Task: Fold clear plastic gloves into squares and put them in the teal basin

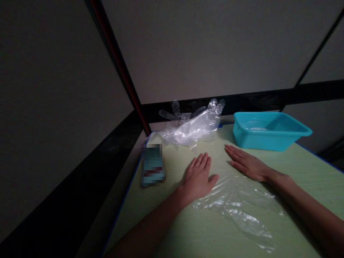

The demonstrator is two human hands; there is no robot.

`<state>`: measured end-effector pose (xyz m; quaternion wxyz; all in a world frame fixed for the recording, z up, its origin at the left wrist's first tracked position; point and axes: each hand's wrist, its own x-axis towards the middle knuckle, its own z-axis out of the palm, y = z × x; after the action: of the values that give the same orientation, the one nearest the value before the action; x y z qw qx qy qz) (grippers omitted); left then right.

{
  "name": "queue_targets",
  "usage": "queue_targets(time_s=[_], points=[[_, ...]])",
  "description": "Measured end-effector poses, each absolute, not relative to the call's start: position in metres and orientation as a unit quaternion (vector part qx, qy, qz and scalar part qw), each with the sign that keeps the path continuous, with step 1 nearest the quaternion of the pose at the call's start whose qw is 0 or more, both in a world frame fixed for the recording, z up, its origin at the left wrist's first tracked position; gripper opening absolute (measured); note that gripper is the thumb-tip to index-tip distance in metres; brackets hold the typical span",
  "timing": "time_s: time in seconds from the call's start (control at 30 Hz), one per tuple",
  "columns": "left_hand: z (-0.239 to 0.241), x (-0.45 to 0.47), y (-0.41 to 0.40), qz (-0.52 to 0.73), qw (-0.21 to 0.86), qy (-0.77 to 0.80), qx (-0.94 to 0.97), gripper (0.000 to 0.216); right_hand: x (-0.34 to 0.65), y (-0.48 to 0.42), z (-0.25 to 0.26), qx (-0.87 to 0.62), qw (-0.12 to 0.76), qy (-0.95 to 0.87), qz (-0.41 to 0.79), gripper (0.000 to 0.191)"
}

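A clear plastic glove lies spread on the pale green table, its fingers pointing toward me. My left hand rests palm down at the glove's left edge, fingers stretched out and thumb pointing right. On the other side, my right hand is held with straight fingers beyond the glove's upper right, near the blue basin. Neither hand holds anything that I can see. Behind them is a crumpled pile of clear plastic gloves, with some fingers sticking up against the wall.
A turquoise plastic basin stands at the back right of the table. At the left edge lies a phone-shaped object, blurred by pixels. Grey wall panels with dark trim close off the back and left.
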<state>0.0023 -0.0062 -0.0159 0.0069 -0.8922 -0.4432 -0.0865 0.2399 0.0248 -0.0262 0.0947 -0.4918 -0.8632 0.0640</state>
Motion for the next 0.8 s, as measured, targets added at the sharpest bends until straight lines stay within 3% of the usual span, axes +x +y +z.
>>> queue_targets(time_s=[0.8], points=[[-0.005,-0.002,-0.003,-0.078,-0.057,-0.488,-0.868,0.085,0.241,0.027,-0.030,-0.489,0.098,-0.866,0.037,0.067]])
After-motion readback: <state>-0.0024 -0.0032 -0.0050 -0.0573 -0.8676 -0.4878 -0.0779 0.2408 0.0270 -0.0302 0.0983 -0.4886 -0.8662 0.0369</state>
